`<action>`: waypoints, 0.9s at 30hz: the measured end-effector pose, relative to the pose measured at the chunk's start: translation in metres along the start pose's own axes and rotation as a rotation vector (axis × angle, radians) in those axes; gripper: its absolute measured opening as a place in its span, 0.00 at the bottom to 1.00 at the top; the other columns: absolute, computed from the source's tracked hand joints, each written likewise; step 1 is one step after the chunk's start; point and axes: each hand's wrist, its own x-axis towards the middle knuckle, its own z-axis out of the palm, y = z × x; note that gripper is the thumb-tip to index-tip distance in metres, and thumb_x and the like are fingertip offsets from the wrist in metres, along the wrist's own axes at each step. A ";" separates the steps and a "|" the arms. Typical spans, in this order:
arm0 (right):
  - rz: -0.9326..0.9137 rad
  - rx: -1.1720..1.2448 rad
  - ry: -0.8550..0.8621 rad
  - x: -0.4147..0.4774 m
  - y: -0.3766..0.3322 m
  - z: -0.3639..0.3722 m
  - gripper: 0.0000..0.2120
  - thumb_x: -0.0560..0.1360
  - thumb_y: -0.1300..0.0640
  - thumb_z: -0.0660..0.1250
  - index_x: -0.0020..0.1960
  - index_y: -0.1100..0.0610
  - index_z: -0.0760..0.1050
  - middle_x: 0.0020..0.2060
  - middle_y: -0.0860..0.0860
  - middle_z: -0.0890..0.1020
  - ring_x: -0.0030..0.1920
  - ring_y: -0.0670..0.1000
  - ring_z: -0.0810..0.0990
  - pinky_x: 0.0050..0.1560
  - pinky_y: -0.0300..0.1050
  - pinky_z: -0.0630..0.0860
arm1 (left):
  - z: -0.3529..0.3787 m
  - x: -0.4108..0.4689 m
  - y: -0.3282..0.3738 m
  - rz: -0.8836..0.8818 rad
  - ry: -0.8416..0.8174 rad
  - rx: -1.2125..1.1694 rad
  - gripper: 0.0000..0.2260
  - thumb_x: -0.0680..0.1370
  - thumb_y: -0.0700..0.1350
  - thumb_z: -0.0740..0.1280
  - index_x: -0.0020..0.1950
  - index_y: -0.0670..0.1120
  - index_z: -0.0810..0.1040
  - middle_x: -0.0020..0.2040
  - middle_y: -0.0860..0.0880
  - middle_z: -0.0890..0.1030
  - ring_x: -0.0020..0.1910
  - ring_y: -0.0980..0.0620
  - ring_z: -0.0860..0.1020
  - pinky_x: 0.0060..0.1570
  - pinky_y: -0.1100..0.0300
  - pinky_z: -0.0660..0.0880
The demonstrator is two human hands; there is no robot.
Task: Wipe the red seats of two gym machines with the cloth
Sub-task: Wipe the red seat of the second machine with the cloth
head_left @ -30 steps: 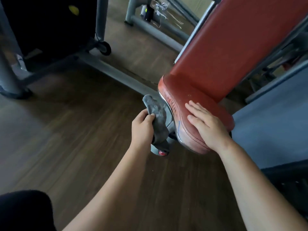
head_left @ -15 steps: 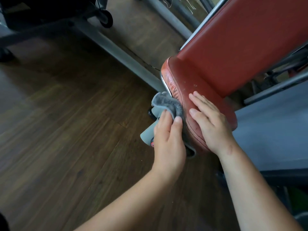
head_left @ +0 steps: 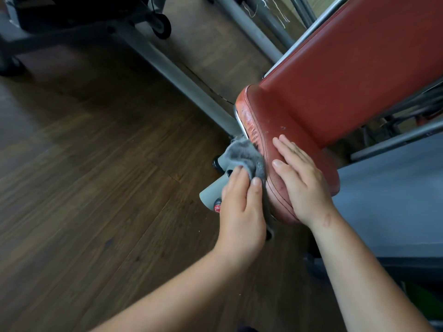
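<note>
A red padded seat (head_left: 268, 116) with a worn left edge juts toward me, and its red backrest (head_left: 359, 75) rises to the upper right. My left hand (head_left: 242, 209) presses a grey cloth (head_left: 244, 155) against the seat's left side edge. Part of the cloth is bunched above my fingers, the rest is hidden under my palm. My right hand (head_left: 302, 180) lies flat with fingers spread on top of the seat, right beside the cloth. No second machine's seat is visible.
A grey steel frame bar (head_left: 172, 73) runs diagonally across the dark wood floor (head_left: 84, 176). A grey post with a red knob (head_left: 217, 207) sits under the seat. A wheeled black machine base (head_left: 160, 22) stands at the upper left. A blue-grey mat (head_left: 393, 202) lies on the right.
My left hand brought the cloth from hanging free beside the seat onto the seat's left edge and holds it there. The right hand stayed on the seat top. The view shifted closer.
</note>
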 end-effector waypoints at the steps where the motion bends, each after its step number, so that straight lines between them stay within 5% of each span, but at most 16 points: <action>1: 0.000 -0.001 0.006 0.000 0.000 0.000 0.27 0.79 0.43 0.57 0.76 0.45 0.70 0.78 0.41 0.67 0.79 0.42 0.60 0.81 0.49 0.57 | -0.001 0.013 0.002 -0.003 0.000 -0.008 0.13 0.85 0.50 0.57 0.57 0.45 0.77 0.55 0.50 0.81 0.59 0.47 0.79 0.64 0.40 0.74; 7: -0.009 -0.002 0.018 0.001 0.001 0.002 0.29 0.77 0.40 0.55 0.76 0.45 0.70 0.77 0.40 0.68 0.79 0.42 0.61 0.81 0.51 0.58 | -0.001 0.003 0.002 0.041 0.020 0.076 0.13 0.86 0.50 0.57 0.50 0.44 0.74 0.48 0.48 0.78 0.50 0.46 0.77 0.55 0.39 0.74; 11: -0.006 0.000 0.027 0.000 0.001 0.002 0.27 0.78 0.42 0.56 0.76 0.45 0.71 0.77 0.40 0.68 0.79 0.42 0.61 0.81 0.51 0.58 | -0.003 0.010 0.001 0.099 -0.002 0.189 0.12 0.86 0.50 0.56 0.49 0.46 0.74 0.48 0.53 0.76 0.51 0.49 0.75 0.56 0.50 0.71; 14: 0.003 0.003 0.028 0.001 0.000 0.002 0.29 0.77 0.39 0.55 0.76 0.44 0.70 0.77 0.40 0.68 0.79 0.42 0.62 0.81 0.52 0.58 | -0.007 0.048 -0.002 0.115 -0.056 0.134 0.13 0.87 0.50 0.55 0.58 0.48 0.78 0.56 0.53 0.81 0.60 0.50 0.78 0.65 0.43 0.73; 17: 0.002 0.004 0.034 0.000 -0.001 0.002 0.29 0.77 0.39 0.55 0.76 0.45 0.71 0.77 0.41 0.69 0.79 0.43 0.62 0.80 0.52 0.59 | -0.004 0.024 -0.005 0.088 -0.024 0.136 0.12 0.86 0.50 0.56 0.51 0.46 0.75 0.50 0.51 0.78 0.53 0.46 0.77 0.57 0.42 0.74; 20: 0.001 -0.003 0.035 0.000 -0.001 0.002 0.29 0.77 0.40 0.55 0.76 0.45 0.71 0.77 0.41 0.69 0.79 0.43 0.62 0.80 0.51 0.59 | -0.003 0.000 -0.001 0.122 -0.054 0.146 0.11 0.87 0.49 0.56 0.54 0.46 0.76 0.53 0.52 0.77 0.56 0.48 0.76 0.59 0.50 0.72; 24: 0.005 0.017 0.043 0.000 -0.002 0.003 0.31 0.75 0.38 0.54 0.75 0.46 0.72 0.77 0.42 0.69 0.79 0.43 0.63 0.81 0.49 0.58 | -0.011 0.045 -0.006 0.118 -0.092 0.060 0.14 0.86 0.47 0.57 0.62 0.41 0.77 0.61 0.47 0.81 0.63 0.48 0.78 0.67 0.42 0.72; 27: -0.002 0.016 0.042 0.000 -0.002 0.003 0.31 0.75 0.38 0.54 0.75 0.46 0.72 0.77 0.42 0.69 0.79 0.42 0.63 0.81 0.48 0.58 | -0.006 0.027 -0.007 0.064 -0.033 0.013 0.14 0.86 0.48 0.57 0.61 0.42 0.76 0.58 0.45 0.80 0.60 0.45 0.78 0.64 0.39 0.73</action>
